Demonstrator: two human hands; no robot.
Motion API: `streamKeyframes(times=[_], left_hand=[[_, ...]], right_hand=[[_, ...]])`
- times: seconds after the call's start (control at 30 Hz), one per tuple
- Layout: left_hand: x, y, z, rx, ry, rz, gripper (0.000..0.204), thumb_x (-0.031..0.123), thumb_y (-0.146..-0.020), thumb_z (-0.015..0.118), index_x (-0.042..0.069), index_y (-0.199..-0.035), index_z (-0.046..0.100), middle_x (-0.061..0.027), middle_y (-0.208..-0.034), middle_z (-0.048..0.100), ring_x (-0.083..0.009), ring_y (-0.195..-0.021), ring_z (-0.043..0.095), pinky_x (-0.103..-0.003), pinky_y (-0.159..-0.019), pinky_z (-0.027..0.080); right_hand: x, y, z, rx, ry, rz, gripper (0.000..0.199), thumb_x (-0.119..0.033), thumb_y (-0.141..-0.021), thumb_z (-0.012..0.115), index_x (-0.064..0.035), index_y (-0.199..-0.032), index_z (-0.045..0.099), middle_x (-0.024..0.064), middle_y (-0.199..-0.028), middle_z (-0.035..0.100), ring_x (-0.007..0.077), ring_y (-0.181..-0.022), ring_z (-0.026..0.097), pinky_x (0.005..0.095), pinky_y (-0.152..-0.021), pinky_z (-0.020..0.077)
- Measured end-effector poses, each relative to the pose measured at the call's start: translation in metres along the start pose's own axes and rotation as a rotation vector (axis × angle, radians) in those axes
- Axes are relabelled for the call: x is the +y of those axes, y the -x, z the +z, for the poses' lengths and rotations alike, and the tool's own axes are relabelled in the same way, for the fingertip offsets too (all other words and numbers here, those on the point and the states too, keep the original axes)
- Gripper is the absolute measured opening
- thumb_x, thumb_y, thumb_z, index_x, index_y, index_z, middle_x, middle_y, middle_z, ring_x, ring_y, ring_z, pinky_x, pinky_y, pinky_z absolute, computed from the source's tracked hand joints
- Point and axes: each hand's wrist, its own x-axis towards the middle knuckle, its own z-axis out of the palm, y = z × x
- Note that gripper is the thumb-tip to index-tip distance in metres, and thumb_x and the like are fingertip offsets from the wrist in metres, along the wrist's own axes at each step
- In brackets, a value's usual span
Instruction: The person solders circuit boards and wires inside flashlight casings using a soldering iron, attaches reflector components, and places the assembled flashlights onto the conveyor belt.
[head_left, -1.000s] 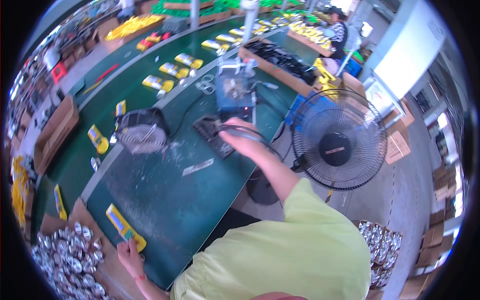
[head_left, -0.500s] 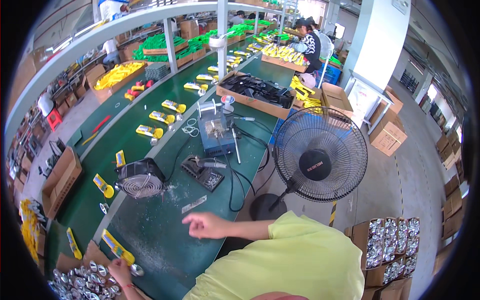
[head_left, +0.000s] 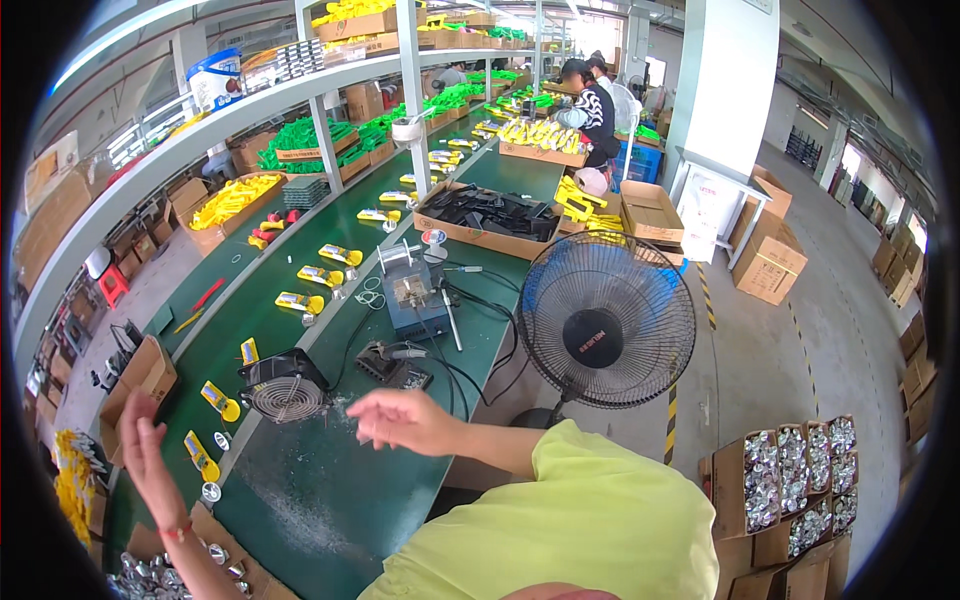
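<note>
My left hand (head_left: 146, 455) is raised over the green belt at the left, fingers stretched and apart, holding nothing. Just right of it lies a yellow plastic piece (head_left: 201, 457) on the belt, with a round silver part (head_left: 210, 491) at its lower end. Below my left forearm stands a cardboard box of shiny silver parts (head_left: 150, 578), partly covered by the arm. My right hand (head_left: 400, 420) hovers above the green bench, fingers loosely extended with nothing in them. Nearest to it is a soldering iron stand (head_left: 380, 362) with the iron in it.
A small metal-guarded fan (head_left: 285, 390) sits at the belt's edge. Beyond are a blue soldering unit (head_left: 415, 300) with cables and a carton of black parts (head_left: 490, 215). A large black fan (head_left: 608, 325) stands to the right. More yellow pieces (head_left: 300, 302) line the belt.
My left hand has let go of the yellow piece and risen away from it; the piece now lies farther up, on the belt. My right hand has moved toward the soldering stand. The view has shifted.
</note>
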Motion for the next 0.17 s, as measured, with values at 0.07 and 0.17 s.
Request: streamKeyframes(times=[0.07, 0.17], left_hand=[[0.051, 0.015, -0.012, 0.002, 0.105, 0.227, 0.051, 0.036, -0.095, 0.038, 0.006, -0.135, 0.034, -0.0104, -0.131, 0.046, -0.0197, -0.121, 0.042, -0.035, -0.099, 0.03], [0.069, 0.076, -0.084, 0.119, 0.105, 0.344, 0.063, 0.049, -0.09, 0.041, 0.008, -0.138, 0.03, -0.0107, -0.138, 0.038, -0.021, -0.127, 0.037, -0.038, -0.106, 0.022]], right_hand=[[-0.032, 0.0, -0.003, 0.032, -0.026, -0.127, 0.029, -0.024, -0.091, 0.053, -0.0039, -0.112, 0.054, 0.0046, -0.087, 0.061, 0.0073, -0.07, 0.056, 0.0197, -0.058, 0.0445], [-0.067, 0.003, -0.019, 0.056, 0.029, -0.318, 0.029, -0.02, -0.092, 0.048, -0.0027, -0.115, 0.053, 0.0082, -0.092, 0.061, 0.0105, -0.076, 0.058, 0.0224, -0.061, 0.0461]])
